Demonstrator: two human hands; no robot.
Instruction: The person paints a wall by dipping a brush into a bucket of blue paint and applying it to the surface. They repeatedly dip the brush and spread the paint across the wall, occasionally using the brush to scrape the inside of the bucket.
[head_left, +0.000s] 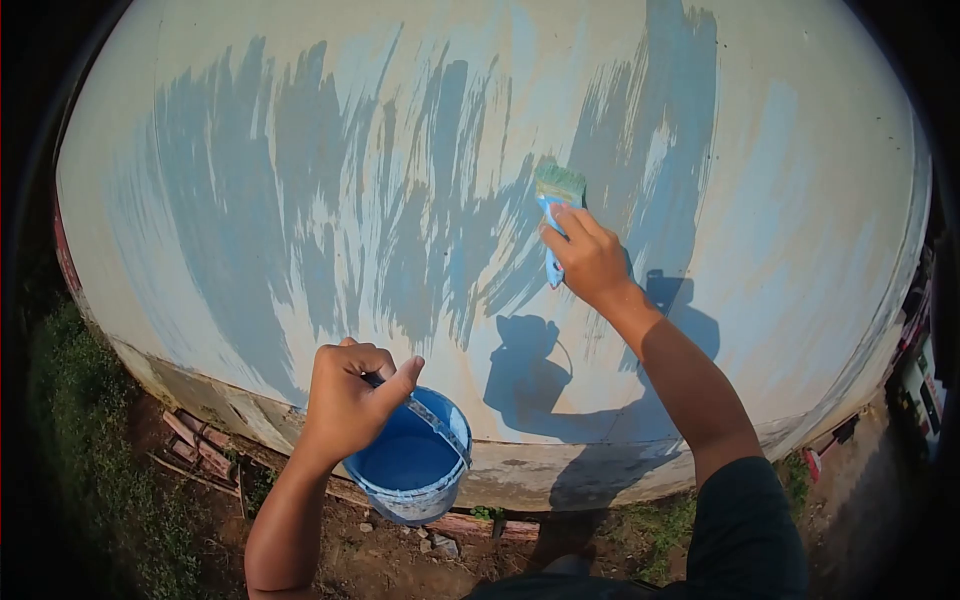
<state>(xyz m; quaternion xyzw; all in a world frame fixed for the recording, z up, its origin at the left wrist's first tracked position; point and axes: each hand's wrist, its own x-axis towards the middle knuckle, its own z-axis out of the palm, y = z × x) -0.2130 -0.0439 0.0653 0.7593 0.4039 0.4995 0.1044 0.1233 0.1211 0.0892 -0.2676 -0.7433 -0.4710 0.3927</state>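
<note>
My right hand (590,250) grips a paintbrush (555,215) by its blue handle, bristles upward against the wall. The pale wall (820,250) carries broad grey-blue strokes (235,190) on the left and around the brush, with fainter light-blue streaks to the right. Lower down, my left hand (350,395) is closed around the handle of a paint bucket (410,470). This bucket is smeared with paint outside and holds blue paint. It hangs in front of the wall's lower edge. Shadows of my arms and the bucket fall on the wall.
Along the wall's foot runs a rough, dirty base strip (540,470). Reddish broken pieces (195,445) lie on the soil at the lower left, near green plants (100,420). Small stones (440,545) are on the ground below the bucket.
</note>
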